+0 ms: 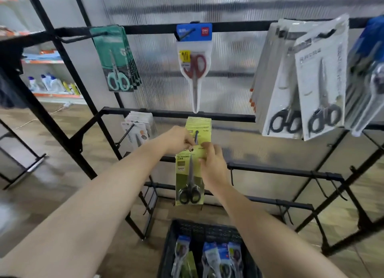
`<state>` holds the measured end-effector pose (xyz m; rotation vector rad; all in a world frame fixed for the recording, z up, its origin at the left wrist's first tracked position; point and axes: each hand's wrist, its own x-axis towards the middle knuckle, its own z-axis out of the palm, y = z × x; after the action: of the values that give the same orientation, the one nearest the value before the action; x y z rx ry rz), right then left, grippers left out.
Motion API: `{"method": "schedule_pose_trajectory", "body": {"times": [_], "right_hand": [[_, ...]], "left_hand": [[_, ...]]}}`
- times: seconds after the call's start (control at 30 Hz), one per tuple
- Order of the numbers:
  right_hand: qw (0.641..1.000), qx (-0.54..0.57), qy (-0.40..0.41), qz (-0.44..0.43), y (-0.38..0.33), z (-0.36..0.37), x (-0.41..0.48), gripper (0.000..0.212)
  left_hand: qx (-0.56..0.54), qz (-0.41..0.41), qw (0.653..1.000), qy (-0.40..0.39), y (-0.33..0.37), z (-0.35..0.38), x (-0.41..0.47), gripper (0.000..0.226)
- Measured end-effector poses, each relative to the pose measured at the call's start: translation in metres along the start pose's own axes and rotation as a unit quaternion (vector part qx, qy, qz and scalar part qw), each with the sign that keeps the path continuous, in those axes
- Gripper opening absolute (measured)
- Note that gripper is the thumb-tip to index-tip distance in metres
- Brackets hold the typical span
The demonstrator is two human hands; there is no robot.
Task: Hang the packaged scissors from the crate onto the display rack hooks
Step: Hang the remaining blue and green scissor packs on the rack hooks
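At the bottom edge sits a black plastic crate (182,234) holding several packaged scissors (220,257) with blue headers, lying loosely against each other. Above it, both bare forearms reach forward and upward, converging at the middle of the rack. The left hand (178,139) comes in from the left with its wrist bent down, thumb and fingers pinched on the top left corner of a yellow-green scissors card (190,178) beside its hang hole. The right hand (214,165) is closed around the card's upper right edge, fingers wrapped over the front. The card hangs upright between them, black-handled scissors pointing up, its top touching or just in front of a stack of matching green cards (200,128) already on a hook; whether the hole is on the hook cannot be told. Behind runs the black display rack (207,115). On its top rail hang teal scissors packs (118,59) at left, a red-handled pair (195,67) at centre, and white-carded black scissors (320,90) at right.
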<state>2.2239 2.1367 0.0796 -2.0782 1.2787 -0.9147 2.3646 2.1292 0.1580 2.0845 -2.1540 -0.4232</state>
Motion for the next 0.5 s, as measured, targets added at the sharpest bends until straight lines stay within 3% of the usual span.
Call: {"method": "schedule_pose_trajectory", "body": {"times": [0.2,0.33,0.5], "right_hand": [[0.999,-0.014,0.03,-0.015,0.011,0.012,0.011,0.033],[0.988,-0.103,0.113,-0.034,0.023,0.03,0.014,0.038],[0.976,-0.194,-0.01,-0.097,0.039,0.044,0.016,0.056]], "left_hand": [[-0.05,-0.003,0.998,0.025,-0.007,0.014,0.005,0.03],[-0.022,-0.001,0.99,0.138,-0.012,0.028,0.014,0.012],[0.081,0.021,0.966,0.245,-0.023,0.045,0.023,0.016]]}}
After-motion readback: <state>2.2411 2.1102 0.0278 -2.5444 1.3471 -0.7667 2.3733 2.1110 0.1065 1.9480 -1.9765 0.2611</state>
